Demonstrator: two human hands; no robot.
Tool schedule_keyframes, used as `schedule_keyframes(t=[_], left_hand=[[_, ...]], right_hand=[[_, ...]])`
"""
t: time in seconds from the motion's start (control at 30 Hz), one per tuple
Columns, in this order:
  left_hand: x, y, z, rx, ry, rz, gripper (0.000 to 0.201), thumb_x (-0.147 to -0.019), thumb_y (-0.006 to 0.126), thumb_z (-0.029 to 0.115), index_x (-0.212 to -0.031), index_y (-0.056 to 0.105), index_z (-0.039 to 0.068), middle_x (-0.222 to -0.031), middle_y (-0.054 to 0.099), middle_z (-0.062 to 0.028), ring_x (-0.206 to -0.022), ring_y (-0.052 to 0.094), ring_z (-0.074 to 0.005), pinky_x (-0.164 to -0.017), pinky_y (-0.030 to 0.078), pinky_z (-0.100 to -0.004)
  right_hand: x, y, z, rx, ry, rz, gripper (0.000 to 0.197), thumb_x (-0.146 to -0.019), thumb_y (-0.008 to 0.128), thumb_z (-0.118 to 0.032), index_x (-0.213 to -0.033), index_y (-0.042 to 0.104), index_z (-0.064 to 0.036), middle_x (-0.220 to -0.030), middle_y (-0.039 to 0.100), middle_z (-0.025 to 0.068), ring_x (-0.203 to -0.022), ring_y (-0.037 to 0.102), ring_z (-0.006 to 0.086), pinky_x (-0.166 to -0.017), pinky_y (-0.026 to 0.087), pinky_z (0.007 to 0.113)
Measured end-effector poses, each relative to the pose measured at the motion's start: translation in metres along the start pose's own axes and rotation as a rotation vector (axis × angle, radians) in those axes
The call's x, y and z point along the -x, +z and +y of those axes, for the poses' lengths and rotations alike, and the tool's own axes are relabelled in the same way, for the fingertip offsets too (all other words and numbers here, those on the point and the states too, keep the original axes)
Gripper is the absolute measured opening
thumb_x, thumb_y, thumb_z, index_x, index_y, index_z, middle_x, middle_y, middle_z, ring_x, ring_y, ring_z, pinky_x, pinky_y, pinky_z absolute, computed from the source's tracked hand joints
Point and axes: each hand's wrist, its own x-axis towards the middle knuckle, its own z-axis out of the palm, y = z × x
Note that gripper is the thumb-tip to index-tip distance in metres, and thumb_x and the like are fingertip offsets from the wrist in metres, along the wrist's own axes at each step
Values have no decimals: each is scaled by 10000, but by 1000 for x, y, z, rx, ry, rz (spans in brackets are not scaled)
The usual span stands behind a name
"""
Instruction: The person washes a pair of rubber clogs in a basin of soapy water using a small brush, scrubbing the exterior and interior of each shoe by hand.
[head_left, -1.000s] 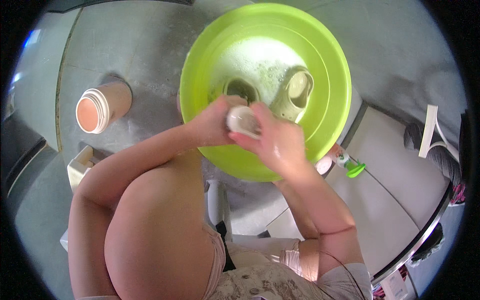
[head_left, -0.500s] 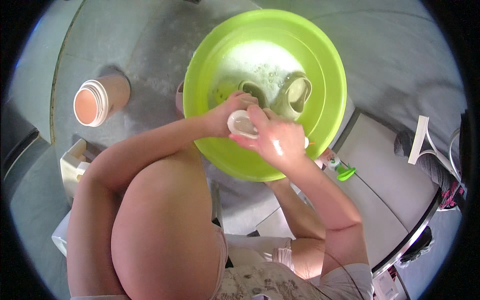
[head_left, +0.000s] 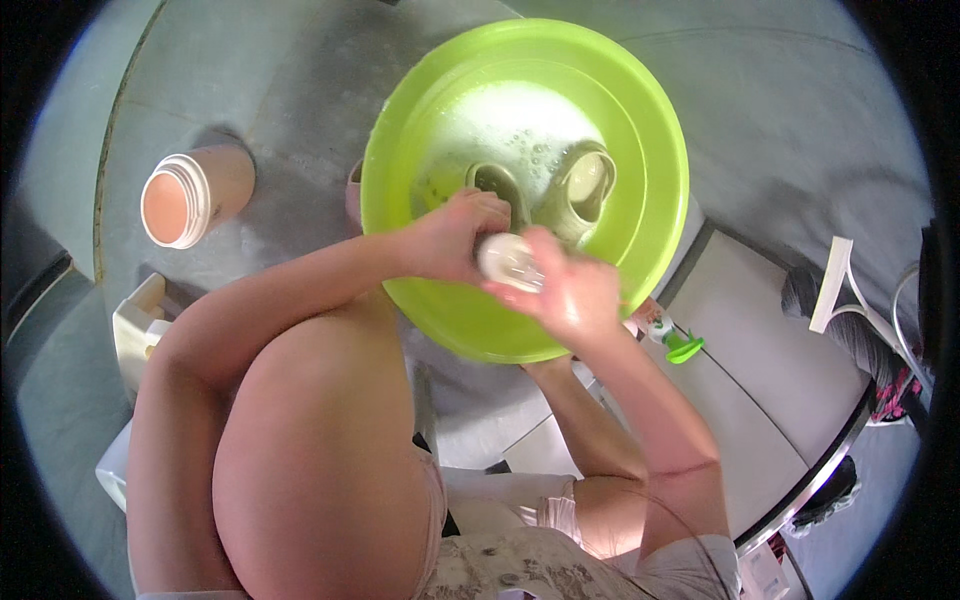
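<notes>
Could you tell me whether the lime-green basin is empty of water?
No, the lime-green basin holds soapy, foamy water with an olive shoe lying in it.

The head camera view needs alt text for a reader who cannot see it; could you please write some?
Seen from above, a person's left hand and right hand together hold a small white object over a lime-green basin of soapy water in which an olive clog lies. An orange tub stands on the grey floor to the left.

Grey concrete floor (head_left: 300, 90); green basin (head_left: 650, 130); pink tub (head_left: 190, 195) alongside
</notes>
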Motion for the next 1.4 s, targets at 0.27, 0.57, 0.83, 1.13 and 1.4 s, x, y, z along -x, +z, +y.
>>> schedule_keyframes(t=[0.27, 0.57, 0.83, 1.13, 1.4], left_hand=[[13, -31, 10, 35, -182, 93, 341, -609, 726, 104, -868, 522, 17, -866, 500, -97, -859, 504, -240, -776, 415, -330], [11, -52, 40, -101, -372, 233, 387, -670, 715, 166, -955, 493, 27, -850, 534, -118, -809, 547, -249, -736, 451, -326], [21, -63, 60, -371, -526, 209, 418, -665, 762, 202, -985, 570, 12, -852, 621, -155, -748, 609, -224, -712, 486, -329], [13, -39, 60, -220, -581, 257, 309, -657, 755, 190, -848, 615, -9, -771, 619, -196, -714, 619, -321, -662, 485, -355], [16, -37, 64, -84, -480, 304, 266, -662, 711, 132, -859, 614, -17, -743, 622, -178, -681, 610, -281, -661, 483, -341]], right_hand=[[6, 37, 86, -267, 525, 79, 668, -842, 519, -589, -1107, 521, 24, -817, 644, 230, -685, 632, 383, -617, 500, 441], [-135, 142, 114, -546, 820, 316, 501, -904, 532, -387, -1092, 509, 77, -922, 607, 286, -909, 589, 413, -812, 465, 408], [-99, 141, 45, -1263, 558, 337, 352, -959, 448, -250, -1126, 493, 57, -992, 576, 243, -939, 575, 252, -835, 440, 362], [-31, 39, -31, -879, 381, 385, 498, -876, 533, -501, -969, 491, -14, -650, 599, 202, -632, 610, 405, -541, 475, 435], [-23, 17, -37, -658, 219, 252, 555, -846, 533, -561, -989, 500, -26, -601, 590, 172, -595, 614, 384, -504, 468, 446]])
